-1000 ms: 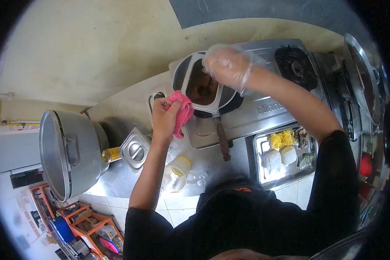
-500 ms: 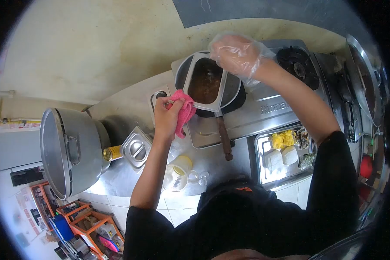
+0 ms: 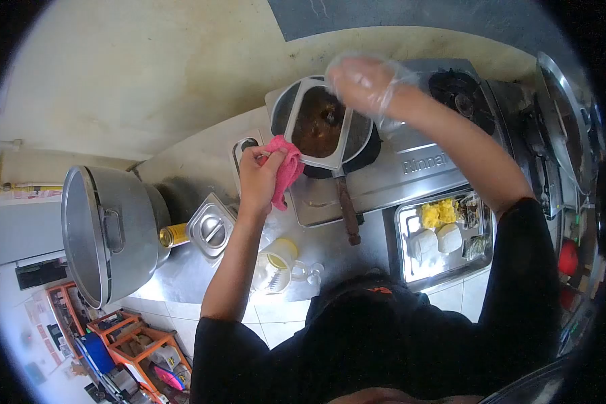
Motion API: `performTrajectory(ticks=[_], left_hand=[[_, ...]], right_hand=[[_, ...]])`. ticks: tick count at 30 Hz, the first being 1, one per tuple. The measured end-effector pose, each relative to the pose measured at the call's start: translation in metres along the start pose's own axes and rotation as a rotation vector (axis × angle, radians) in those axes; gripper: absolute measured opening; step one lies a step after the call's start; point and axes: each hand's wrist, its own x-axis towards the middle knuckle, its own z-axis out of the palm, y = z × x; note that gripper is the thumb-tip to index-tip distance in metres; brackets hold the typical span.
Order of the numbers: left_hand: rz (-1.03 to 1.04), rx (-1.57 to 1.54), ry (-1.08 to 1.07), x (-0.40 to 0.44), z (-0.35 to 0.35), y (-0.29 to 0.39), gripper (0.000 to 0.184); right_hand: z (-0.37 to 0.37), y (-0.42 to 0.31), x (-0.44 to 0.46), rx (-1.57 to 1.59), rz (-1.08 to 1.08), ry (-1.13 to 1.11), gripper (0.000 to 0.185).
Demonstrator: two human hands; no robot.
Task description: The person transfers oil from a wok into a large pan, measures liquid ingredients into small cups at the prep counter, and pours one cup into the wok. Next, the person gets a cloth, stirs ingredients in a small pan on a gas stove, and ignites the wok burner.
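A rectangular metal pan (image 3: 347,135) of brown liquid (image 3: 313,131) sits over a round pot (image 3: 365,138) with a wooden handle (image 3: 349,209), on the stove. My left hand (image 3: 257,178) is closed on a pink cloth (image 3: 286,172), which touches the pan's near left corner. My right hand (image 3: 363,84), in a clear plastic glove, is at the pan's far right corner. Its fingers look curled in and are slightly blurred; what they hold, if anything, is hidden. A dark patch shows in the liquid.
A large pot (image 3: 124,232) lies on its side at the left, by a yellow can (image 3: 174,236) and a metal lid (image 3: 212,227). Nearer stands a clear jug (image 3: 274,266). A tray (image 3: 411,269) of food is at the right, below a burner (image 3: 461,97).
The dark patch in the brown liquid has shifted and its surface looks stirred. My right hand is slightly more blurred and has barely moved; my left hand stays at the pan's corner.
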Motion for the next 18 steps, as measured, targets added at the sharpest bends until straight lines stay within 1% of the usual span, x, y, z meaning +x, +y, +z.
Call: performTrajectory(ticks=[4, 6, 8, 10, 11, 13, 15, 16, 18], left_hand=[[-0.025, 0.000, -0.003, 0.000, 0.000, -0.001, 0.033], [-0.003, -0.032, -0.008, 0.001, 0.000, -0.004, 0.034], [-0.006, -0.039, -0.014, 0.001, 0.001, 0.000, 0.033], [-0.028, -0.047, -0.012, 0.000, -0.001, -0.005, 0.033], [-0.013, -0.047, -0.015, 0.002, -0.003, -0.009, 0.033], [0.016, -0.046, -0.028, 0.004, -0.002, -0.008, 0.032], [-0.011, -0.009, -0.016, 0.002, -0.002, -0.005, 0.031], [-0.018, -0.009, -0.014, 0.000, -0.001, -0.004, 0.031], [-0.011, -0.052, -0.008, -0.001, 0.002, -0.001, 0.031]], right_hand=[[-0.005, -0.001, 0.001, 0.030, -0.039, 0.053, 0.008], [0.005, -0.012, -0.010, 0.296, -0.096, 0.280, 0.008], [-0.008, -0.001, -0.008, 0.352, -0.134, 0.277, 0.008], [-0.008, -0.004, -0.008, 0.423, -0.171, 0.259, 0.009], [-0.006, -0.015, -0.007, 0.365, -0.050, 0.075, 0.008], [-0.010, -0.016, -0.005, 0.293, 0.074, -0.096, 0.007], [-0.014, -0.005, 0.001, 0.153, -0.079, -0.132, 0.005], [-0.005, -0.007, -0.002, 0.158, -0.078, -0.137, 0.005], [0.016, -0.011, -0.009, 0.192, -0.173, 0.246, 0.005]])
